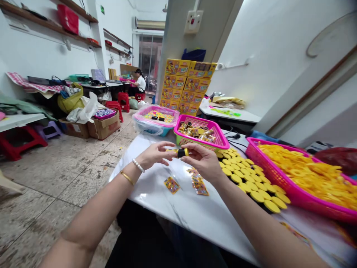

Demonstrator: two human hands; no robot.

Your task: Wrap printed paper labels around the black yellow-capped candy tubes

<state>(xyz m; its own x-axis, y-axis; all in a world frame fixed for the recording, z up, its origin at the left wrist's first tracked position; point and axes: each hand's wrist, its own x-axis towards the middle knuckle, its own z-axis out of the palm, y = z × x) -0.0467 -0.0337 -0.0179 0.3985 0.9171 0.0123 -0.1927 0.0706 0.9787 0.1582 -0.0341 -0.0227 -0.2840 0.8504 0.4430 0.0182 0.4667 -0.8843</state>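
Both of my hands meet above the white table [195, 216] and pinch a small black and yellow cylinder [182, 152] between them. My left hand [156, 153], with a pearl bracelet and a gold bangle on its wrist, grips the cylinder's left end. My right hand [203, 160] grips its right end with thumb and fingers. Under the hands lie small colourful sticker strips [198, 183] and one separate sticker [171, 185]. Rows of yellow round caps [248, 178] sit to the right of my right hand.
A pink basket of yellow rings [284, 186] stands at the right. A smaller pink basket of wrapped items [220, 139] and a blue bagged basket [154, 128] stand behind. Yellow cartons [186, 87] are stacked further back. A person sits at a far desk [138, 83]. Red stools and boxes line the left floor.
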